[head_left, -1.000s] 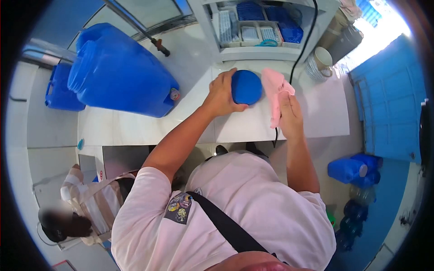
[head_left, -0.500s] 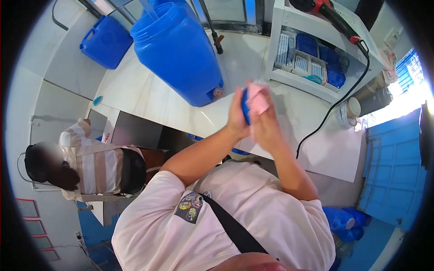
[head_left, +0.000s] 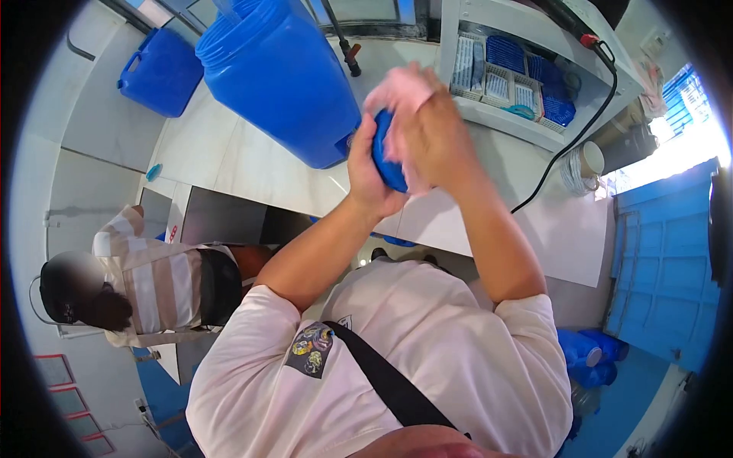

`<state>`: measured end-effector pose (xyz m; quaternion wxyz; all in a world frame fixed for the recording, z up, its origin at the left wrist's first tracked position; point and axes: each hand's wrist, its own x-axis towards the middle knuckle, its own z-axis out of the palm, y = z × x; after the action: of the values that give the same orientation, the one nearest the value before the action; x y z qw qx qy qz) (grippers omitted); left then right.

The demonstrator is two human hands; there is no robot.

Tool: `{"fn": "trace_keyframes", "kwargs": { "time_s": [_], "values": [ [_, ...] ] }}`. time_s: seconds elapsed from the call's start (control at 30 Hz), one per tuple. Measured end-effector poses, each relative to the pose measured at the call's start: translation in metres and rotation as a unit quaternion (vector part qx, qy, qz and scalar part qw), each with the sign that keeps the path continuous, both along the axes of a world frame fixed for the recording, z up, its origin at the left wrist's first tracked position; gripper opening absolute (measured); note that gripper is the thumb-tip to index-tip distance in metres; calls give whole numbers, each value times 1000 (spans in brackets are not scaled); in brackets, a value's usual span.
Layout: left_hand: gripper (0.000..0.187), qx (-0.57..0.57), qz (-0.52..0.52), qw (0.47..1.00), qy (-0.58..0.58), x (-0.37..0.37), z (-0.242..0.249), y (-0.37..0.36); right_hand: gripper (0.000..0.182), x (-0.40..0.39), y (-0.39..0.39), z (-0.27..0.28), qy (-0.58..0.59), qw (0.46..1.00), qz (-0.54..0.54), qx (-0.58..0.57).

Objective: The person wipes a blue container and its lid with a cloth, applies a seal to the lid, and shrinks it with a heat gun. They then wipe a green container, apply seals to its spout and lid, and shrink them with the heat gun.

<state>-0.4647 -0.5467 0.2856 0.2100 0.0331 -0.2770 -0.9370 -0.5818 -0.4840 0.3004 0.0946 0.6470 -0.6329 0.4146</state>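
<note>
My left hand [head_left: 368, 174] is wrapped round a round blue object [head_left: 388, 156], seen edge-on like a lid. In my right hand [head_left: 439, 137] is a pink cloth [head_left: 400, 93], pressed against the blue object's right side and slightly blurred. Both hands are raised over the white counter, just right of a large open blue container [head_left: 282, 84]. The far face of the blue object is hidden by the cloth and fingers.
A white shelf unit [head_left: 504, 126] holding baskets stands at the back right, a black cable [head_left: 561, 153] hanging beside it. Paper cups [head_left: 591, 159] sit at the counter's right. Another blue jug [head_left: 162, 75] is at the upper left. A person [head_left: 160, 282] is at the left.
Both hands have shifted left and nearer the large container, with the blue object and cloth. The cloth now spreads wider over the object. The camera view has shifted slightly.
</note>
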Motion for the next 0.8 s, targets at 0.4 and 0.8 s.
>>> {"fn": "trace_keyframes", "kwargs": {
  "time_s": [0.4, 0.8],
  "values": [
    [70, 49, 63, 996, 28, -6, 23, -3, 41, 6, 20, -5, -95, 989, -106, -45],
    [69, 23, 8, 1000, 5, -12, 22, 5, 48, 10, 31, -15, -81, 982, -171, -6]
  ]
}}
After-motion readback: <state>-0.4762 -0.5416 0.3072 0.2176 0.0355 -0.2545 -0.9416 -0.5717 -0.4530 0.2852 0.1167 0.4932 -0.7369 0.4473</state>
